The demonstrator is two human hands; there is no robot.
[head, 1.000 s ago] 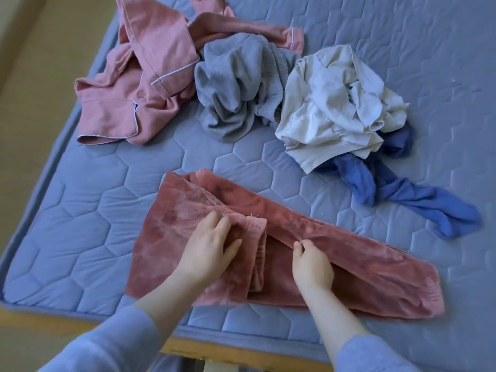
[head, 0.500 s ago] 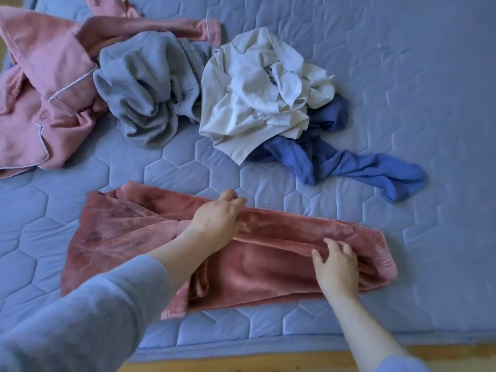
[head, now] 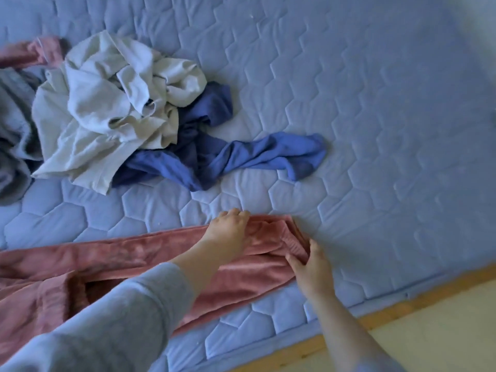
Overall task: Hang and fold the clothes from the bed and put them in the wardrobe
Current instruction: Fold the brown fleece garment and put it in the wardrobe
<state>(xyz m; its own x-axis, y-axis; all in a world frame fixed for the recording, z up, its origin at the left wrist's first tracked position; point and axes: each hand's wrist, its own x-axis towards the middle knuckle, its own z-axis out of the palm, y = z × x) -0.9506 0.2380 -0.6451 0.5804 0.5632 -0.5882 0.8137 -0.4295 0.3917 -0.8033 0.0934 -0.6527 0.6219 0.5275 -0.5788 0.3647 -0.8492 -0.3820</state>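
Note:
Dusty-pink velvet trousers lie stretched along the near edge of the blue quilted mattress. My left hand grips the far edge of the trouser legs close to their right end, fingers curled over the cloth. My right hand pinches the cuffs at the very end. Behind them sit a crumpled cream garment and a blue garment partly under it.
A grey garment and a bit of pink pyjama fabric show at the left edge. The wooden bed frame and pale floor run along the lower right. The mattress's right half is bare.
Both hands have slid right along the trousers to the cuff end, and my view has swung right, pushing the clothes pile toward the left edge.

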